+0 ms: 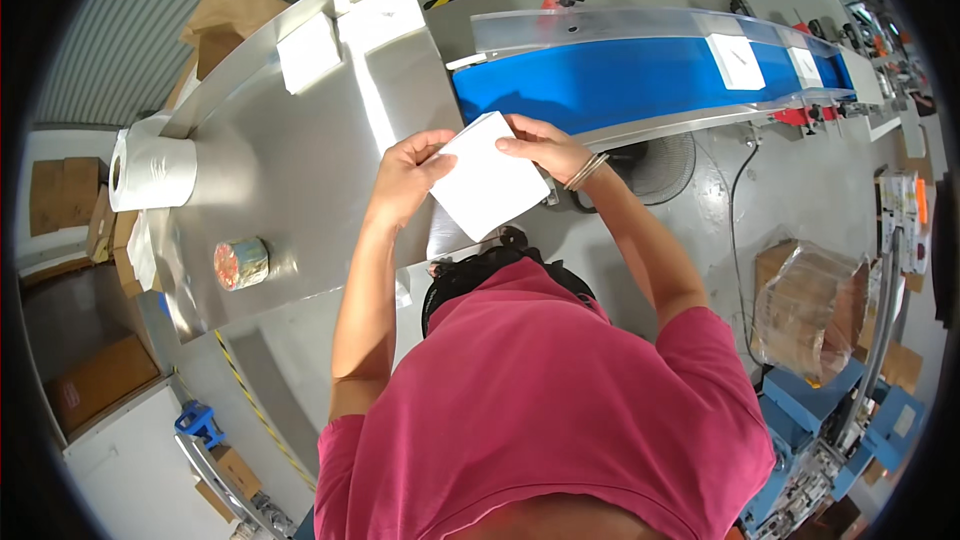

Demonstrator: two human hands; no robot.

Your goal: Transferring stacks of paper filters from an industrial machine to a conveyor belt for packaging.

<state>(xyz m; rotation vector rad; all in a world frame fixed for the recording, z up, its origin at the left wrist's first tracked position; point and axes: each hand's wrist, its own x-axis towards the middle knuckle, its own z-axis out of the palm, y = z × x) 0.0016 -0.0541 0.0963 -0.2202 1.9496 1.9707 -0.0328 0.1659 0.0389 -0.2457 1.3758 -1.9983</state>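
Observation:
A flat white square packet, paper-like and blank on the side I see, is held up in front of me, tilted with one corner pointing away. My left hand pinches its left edge between thumb and fingers. On the opposite upper edge, my right hand grips it with the thumb on top and the fingers behind; metal bangles circle that wrist. Beyond the packet runs a blue conveyor belt, carrying a white square packet with a small dark mark and another white packet farther right.
To the left stands a metal table with white stacks at its far side. A large white roll and a tape roll sit on its left part. A floor fan is under the conveyor; a plastic-covered box is at right.

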